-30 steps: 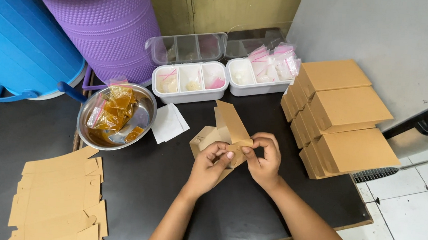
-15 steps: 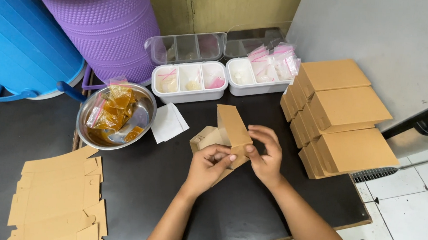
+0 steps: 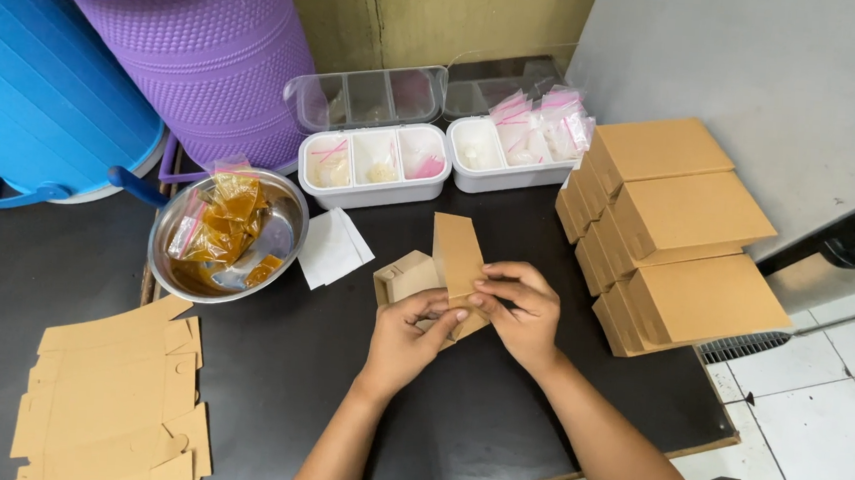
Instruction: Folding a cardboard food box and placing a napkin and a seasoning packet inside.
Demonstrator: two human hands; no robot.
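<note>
— What have you got in your hands?

— A small brown cardboard box (image 3: pixel 437 276), half folded, just in front of the white three-compartment tray (image 3: pixel 372 166). My left hand (image 3: pixel 403 337) pinches its lower flap; my right hand (image 3: pixel 523 312) closes fingers and thumb on the upright flap.

— How does it handle?

— I'd judge it light and thin, stiff along the creases and easily crushed, so I grip the flap edges.

— And the packaging around?

— Right of the tray, stacked finished brown boxes (image 3: pixel 674 227); behind, small clear bags with pink strips (image 3: pixel 546 118); left, a steel bowl of amber sachets (image 3: pixel 227 231); flat brown blanks (image 3: pixel 111 393) at the counter (image 3: pixel 287 381) corner.
</note>
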